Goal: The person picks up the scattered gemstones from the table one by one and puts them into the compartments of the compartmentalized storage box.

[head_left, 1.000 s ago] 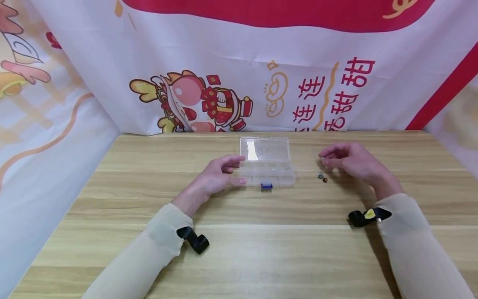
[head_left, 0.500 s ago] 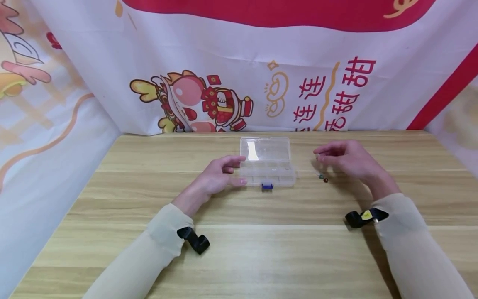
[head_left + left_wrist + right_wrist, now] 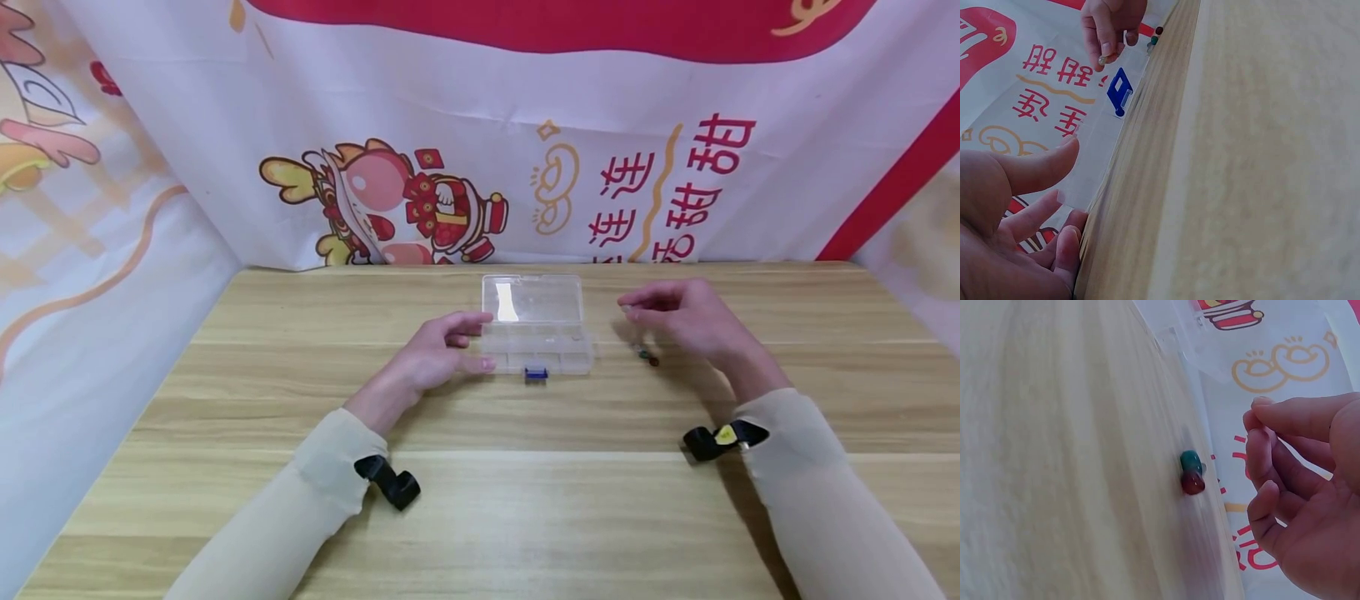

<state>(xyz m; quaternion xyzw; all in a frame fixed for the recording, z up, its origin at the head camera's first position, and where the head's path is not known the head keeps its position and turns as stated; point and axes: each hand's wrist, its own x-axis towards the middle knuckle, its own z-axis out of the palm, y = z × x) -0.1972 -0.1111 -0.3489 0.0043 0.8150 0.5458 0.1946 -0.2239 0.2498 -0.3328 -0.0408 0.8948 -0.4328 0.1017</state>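
A clear plastic compartment box (image 3: pixel 572 362) lies with its lid (image 3: pixel 543 298) tipped back and a blue latch (image 3: pixel 536 374) at the front. My left hand (image 3: pixel 431 354) holds the box's left end, thumb at the front corner and index finger near the hinge. To the right of the box, my right hand (image 3: pixel 686 321) pinches a small pale bead (image 3: pixel 1102 60) between thumb and fingertips, raised over the table. Below that hand, a teal bead (image 3: pixel 1190 461) and a dark red bead (image 3: pixel 1193 484) lie close together, a clear bit (image 3: pixel 1204 467) showing behind them.
The wood-grain table (image 3: pixel 480 517) runs back to a printed white and red cloth (image 3: pixel 450 92) hanging behind it. Another printed cloth (image 3: pixel 112 275) hangs along the left side. Each sleeve cuff carries a black wrist camera (image 3: pixel 393 483).
My right hand has moved left toward the box with the pale bead, rising a little. The left hand and the box have stayed in place.
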